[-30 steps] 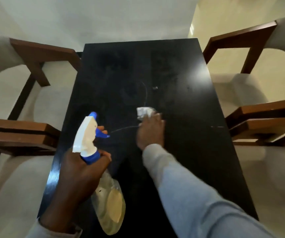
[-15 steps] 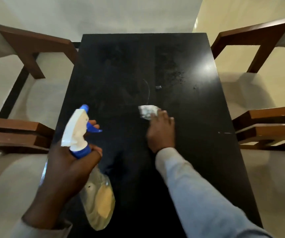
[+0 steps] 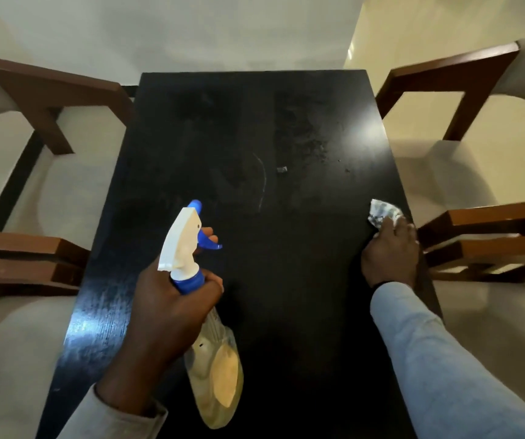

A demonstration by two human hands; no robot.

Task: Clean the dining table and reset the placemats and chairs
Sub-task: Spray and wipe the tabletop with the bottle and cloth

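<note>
Curled tightly round the blue collar of a spray bottle (image 3: 205, 315), the left hand (image 3: 172, 315) holds it tilted over the near half of the black dining table (image 3: 302, 296), one fingertip resting on the blue trigger below the white spray head. Its clear body, part full of pale yellowish liquid, hangs down toward the camera beneath the wrist. On the other side, the right hand (image 3: 391, 251) presses a crumpled white cloth (image 3: 381, 212) flat against the table top close to the right edge; the fingers lie over the near part of the cloth, bent down onto it, while the far part sticks out beyond the fingertips. A light blue sleeve (image 3: 445, 375) runs back from that wrist to the lower right corner. Further out on the table, a curved whitish streak (image 3: 262, 182) marks the middle of the surface, a small pale scrap (image 3: 282, 169) lies just to its right, and a patch of dark specks (image 3: 315, 144) spreads beyond that toward the far right. Wooden chairs with pale cushions stand along both long sides: a far left chair (image 3: 55, 93), a near left chair (image 3: 23, 261), a far right chair (image 3: 451, 74) and a near right chair (image 3: 489, 239), whose arm sits just beside the hand holding the cloth.
</note>
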